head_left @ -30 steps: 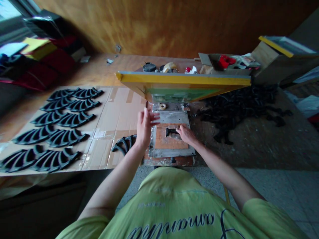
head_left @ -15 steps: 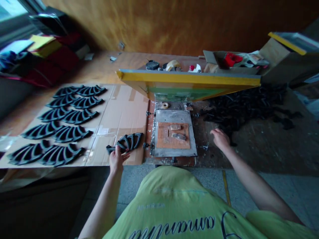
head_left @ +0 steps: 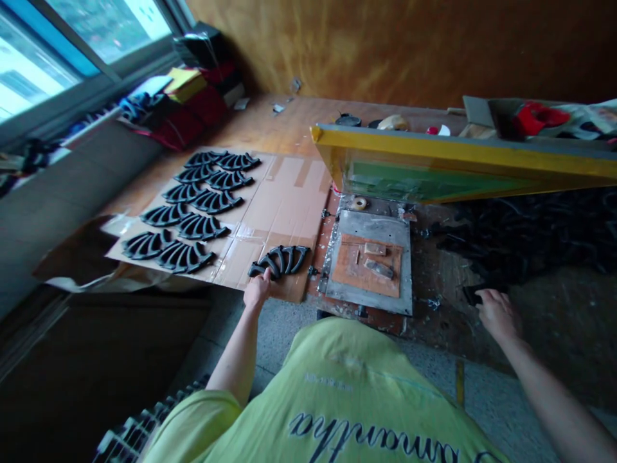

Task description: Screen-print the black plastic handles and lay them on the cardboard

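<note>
My left hand is at the front edge of the cardboard sheet, its fingers closed on the nearest piece of a short fan of black curved parts. These look like small moulded handles; their exact kind is unclear. My right hand has its fingertips closed on a similar black part, just in front of a dark heap of such parts. Several finished-looking fans of overlapping black parts lie in two columns on the left of the cardboard.
Between my hands stands a metal plate bearing a brown board with small blocks. A yellow-edged frame is tilted up behind it. A tape roll lies near its base. Boxes stand at the back right.
My view has swung left. My right hand has come back toward the table's front edge and now has a black part at its fingertips. My left hand stays at the short fan.
</note>
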Demonstrator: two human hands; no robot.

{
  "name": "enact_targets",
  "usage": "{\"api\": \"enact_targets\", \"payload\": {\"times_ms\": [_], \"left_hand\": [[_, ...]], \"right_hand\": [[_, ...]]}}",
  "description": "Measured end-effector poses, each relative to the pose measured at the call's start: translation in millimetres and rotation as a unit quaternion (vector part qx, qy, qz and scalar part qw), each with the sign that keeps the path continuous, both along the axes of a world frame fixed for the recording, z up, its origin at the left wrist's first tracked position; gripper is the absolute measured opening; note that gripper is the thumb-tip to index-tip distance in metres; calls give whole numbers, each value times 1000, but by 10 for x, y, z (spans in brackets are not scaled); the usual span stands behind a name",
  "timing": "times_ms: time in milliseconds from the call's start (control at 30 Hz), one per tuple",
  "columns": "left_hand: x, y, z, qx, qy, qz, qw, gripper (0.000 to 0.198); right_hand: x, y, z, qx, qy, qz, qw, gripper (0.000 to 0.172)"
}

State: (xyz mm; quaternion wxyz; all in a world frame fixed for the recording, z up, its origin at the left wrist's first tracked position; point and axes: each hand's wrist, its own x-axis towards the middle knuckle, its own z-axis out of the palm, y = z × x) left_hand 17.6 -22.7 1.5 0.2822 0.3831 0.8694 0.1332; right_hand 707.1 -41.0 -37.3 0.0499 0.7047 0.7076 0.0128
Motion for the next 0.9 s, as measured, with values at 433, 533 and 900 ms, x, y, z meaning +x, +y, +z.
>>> {"api": "enact_targets", "payload": {"times_ms": [433, 533, 900], "left_hand": [[1478, 509, 719, 233, -185, -156, 942, 45], [1672, 766, 1042, 296, -273, -160, 901, 42], [1812, 1498, 1929, 477, -404, -124, 771, 51]], "right_hand": [[-1819, 652, 378, 75, 462, 35, 883, 51], [-2398, 715, 616, 54, 445, 157, 880, 34], [-2913, 885, 695, 78, 173, 255, 948, 31]]}}
